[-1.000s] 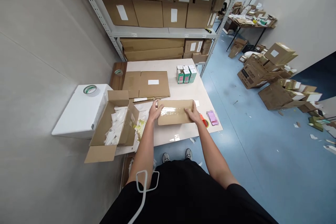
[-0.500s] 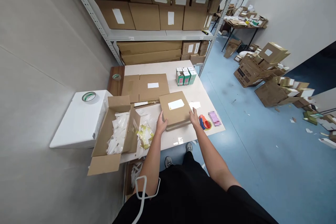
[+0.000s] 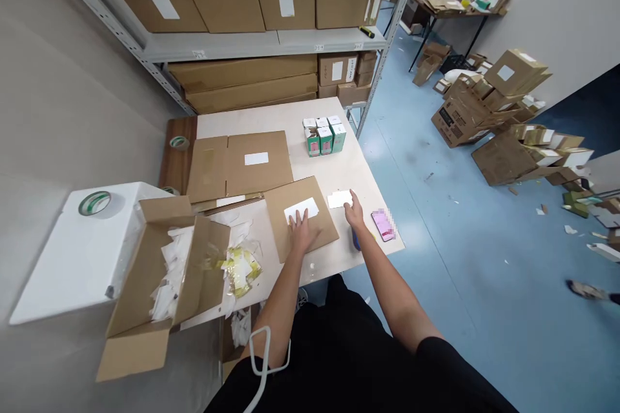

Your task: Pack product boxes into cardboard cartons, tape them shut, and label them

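A flat cardboard box (image 3: 281,222) with a white label (image 3: 310,206) lies near the table's front edge. Across its face, over the lower part of the label, rests my left hand (image 3: 301,232), open with the fingers spread. My right hand (image 3: 355,213) is just right of the box, thumb and finger closed on the right end of a small white card (image 3: 339,199). My right forearm mostly hides a blue tape dispenser (image 3: 356,240). To its right lies a pink phone (image 3: 383,224), partly blurred out.
Flattened cardboard (image 3: 259,174) and small green-and-white boxes (image 3: 325,139) occupy the table's back. At left stand an open carton (image 3: 203,271) of white packets, a yellow-and-clear plastic bundle (image 3: 241,271) and a white box (image 3: 62,245) bearing a tape roll (image 3: 95,202). A loaded shelf (image 3: 223,45) rises behind.
Both hands have left the box's sides. My left hand has moved onto its top, and my right hand has gone to the white card. The box is lower and turned slightly. A shoe appears far right.
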Action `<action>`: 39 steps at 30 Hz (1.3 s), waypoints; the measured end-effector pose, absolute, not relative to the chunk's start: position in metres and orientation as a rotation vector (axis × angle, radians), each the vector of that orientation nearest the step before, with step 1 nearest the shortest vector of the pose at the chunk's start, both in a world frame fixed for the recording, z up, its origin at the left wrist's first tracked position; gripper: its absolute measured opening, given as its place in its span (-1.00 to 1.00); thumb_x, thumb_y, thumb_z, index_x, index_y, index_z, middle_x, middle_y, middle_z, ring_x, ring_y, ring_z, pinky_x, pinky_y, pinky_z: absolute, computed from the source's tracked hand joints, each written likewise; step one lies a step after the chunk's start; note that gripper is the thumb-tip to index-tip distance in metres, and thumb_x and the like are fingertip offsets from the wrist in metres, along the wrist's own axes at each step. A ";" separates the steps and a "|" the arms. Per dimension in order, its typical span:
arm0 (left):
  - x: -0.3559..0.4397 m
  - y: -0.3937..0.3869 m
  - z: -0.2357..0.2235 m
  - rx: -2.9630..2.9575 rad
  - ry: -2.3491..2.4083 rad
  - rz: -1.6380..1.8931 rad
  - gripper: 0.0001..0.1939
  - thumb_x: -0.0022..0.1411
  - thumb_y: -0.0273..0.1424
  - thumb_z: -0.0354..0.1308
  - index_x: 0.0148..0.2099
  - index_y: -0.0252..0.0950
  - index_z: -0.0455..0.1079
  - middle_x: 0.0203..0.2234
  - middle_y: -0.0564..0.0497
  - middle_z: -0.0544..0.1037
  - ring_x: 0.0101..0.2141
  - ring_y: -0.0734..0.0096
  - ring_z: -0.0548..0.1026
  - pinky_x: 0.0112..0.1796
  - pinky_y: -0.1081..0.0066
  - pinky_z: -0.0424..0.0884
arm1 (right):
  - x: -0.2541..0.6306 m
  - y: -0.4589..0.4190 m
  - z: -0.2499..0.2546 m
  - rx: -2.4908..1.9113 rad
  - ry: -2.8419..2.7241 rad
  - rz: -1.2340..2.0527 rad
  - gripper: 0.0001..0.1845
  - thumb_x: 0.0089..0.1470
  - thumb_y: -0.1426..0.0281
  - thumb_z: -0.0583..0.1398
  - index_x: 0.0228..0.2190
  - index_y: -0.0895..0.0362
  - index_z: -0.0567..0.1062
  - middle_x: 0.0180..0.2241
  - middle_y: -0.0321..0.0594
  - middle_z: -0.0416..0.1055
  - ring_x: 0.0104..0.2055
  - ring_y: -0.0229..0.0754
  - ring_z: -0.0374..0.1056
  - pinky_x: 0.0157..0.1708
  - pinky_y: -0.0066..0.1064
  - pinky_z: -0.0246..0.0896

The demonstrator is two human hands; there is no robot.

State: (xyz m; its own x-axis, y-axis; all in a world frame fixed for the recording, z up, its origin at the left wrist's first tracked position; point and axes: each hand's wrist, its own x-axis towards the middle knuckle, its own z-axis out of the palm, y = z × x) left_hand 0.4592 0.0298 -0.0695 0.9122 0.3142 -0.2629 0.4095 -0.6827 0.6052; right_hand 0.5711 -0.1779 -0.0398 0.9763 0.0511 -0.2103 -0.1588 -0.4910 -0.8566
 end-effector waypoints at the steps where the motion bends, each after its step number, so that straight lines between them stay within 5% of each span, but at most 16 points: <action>1: 0.459 0.027 -0.074 2.418 0.532 -0.215 0.04 0.15 0.01 0.36 0.55 -0.20 0.07 0.55 -0.22 -0.13 0.49 -0.33 -0.35 0.40 -0.26 -0.25 | 0.584 -0.184 -0.050 -2.096 0.099 0.283 -0.20 0.21 0.31 0.05 0.44 0.13 0.13 0.45 -0.07 0.14 0.46 0.01 0.09 0.38 -0.12 0.09; 10: 0.440 0.055 -0.083 2.583 0.493 -0.369 0.08 0.18 0.07 0.32 0.58 -0.11 -0.05 0.54 -0.10 -0.09 0.51 -0.12 -0.29 0.43 -0.10 -0.18 | 0.674 -0.201 -0.136 -2.367 0.302 0.839 -0.26 0.18 0.15 0.29 0.29 0.20 0.33 0.29 0.16 0.33 0.27 0.12 0.34 0.13 -0.22 0.31; 17: 0.443 0.052 -0.077 2.589 0.563 -0.441 0.09 0.18 0.02 0.35 0.59 -0.06 -0.09 0.55 -0.06 -0.09 0.52 -0.06 -0.29 0.43 -0.06 -0.17 | 0.686 -0.187 -0.186 -2.536 0.412 0.794 -0.36 0.09 0.21 0.39 0.11 0.24 0.41 0.17 0.32 0.37 0.26 0.24 0.29 0.09 -0.12 0.32; 24: 0.445 0.048 -0.071 2.570 0.614 -0.445 0.08 0.17 0.02 0.36 0.58 -0.01 -0.07 0.54 -0.03 -0.07 0.52 -0.04 -0.29 0.43 -0.05 -0.18 | 0.683 -0.198 -0.184 -2.502 0.279 0.773 -0.84 0.24 0.32 0.21 -0.19 0.11 0.52 -0.09 0.00 0.54 -0.05 0.02 0.46 -0.16 -0.29 0.33; 30: 0.449 0.047 -0.067 2.570 0.607 -0.448 0.08 0.15 -0.04 0.39 0.57 -0.05 -0.03 0.54 -0.07 -0.07 0.51 -0.07 -0.29 0.43 -0.08 -0.16 | 0.680 -0.214 -0.154 -2.466 0.109 0.728 -0.77 0.27 0.27 0.19 -0.40 0.07 0.54 -0.34 -0.20 0.55 -0.28 -0.10 0.43 -0.34 -0.39 0.19; 34: 0.452 0.047 -0.063 2.563 0.612 -0.454 0.08 0.13 -0.08 0.42 0.57 -0.07 -0.01 0.54 -0.08 -0.07 0.51 -0.07 -0.27 0.42 -0.08 -0.12 | 0.676 -0.228 -0.137 -2.471 0.054 0.703 -0.71 0.31 0.33 0.12 -0.37 0.07 0.61 -0.30 -0.14 0.58 -0.20 -0.06 0.47 -0.28 -0.38 0.21; 39: 0.454 0.048 -0.060 2.560 0.624 -0.461 0.09 0.09 -0.12 0.45 0.55 -0.10 0.03 0.54 -0.12 -0.04 0.51 -0.13 -0.25 0.42 -0.12 -0.11 | 0.669 -0.244 -0.120 -2.470 0.054 0.668 -0.72 0.26 0.43 0.17 -0.06 0.11 0.61 -0.24 -0.12 0.61 -0.16 -0.07 0.49 -0.24 -0.40 0.22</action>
State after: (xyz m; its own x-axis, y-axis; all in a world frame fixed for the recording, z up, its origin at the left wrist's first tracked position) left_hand 0.4539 0.0479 -0.0602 0.8407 0.3450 -0.4174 0.5003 -0.7899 0.3546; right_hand 0.6685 -0.2439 -0.1199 0.8741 0.1065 -0.4740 -0.1807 -0.8344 -0.5208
